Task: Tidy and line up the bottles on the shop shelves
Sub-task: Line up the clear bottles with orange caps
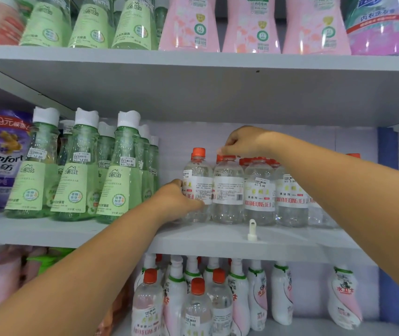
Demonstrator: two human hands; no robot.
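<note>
Bottles with orange caps and clear bodies stand in a row on the middle shelf, at about four o'clock from the frame's centre. The left hand comes up from seven o'clock and wraps its curled fingers round the lower body of the leftmost clear bottle, which stands upright. The right hand reaches in from three o'clock and pinches, fingertips drawn together, the orange cap of the second clear bottle, just beside the first and touching it. More clear bottles continue the row toward three o'clock. At nine o'clock on the same shelf stand green bottles with white caps, well apart from the clear ones, and a purple pouch at the far left. A small white plastic piece stands upright on the shelf just in front of the row. Pink bottles line the top shelf at twelve o'clock; white-and-pink bottles and more orange-capped ones fill the shelf at six o'clock.
</note>
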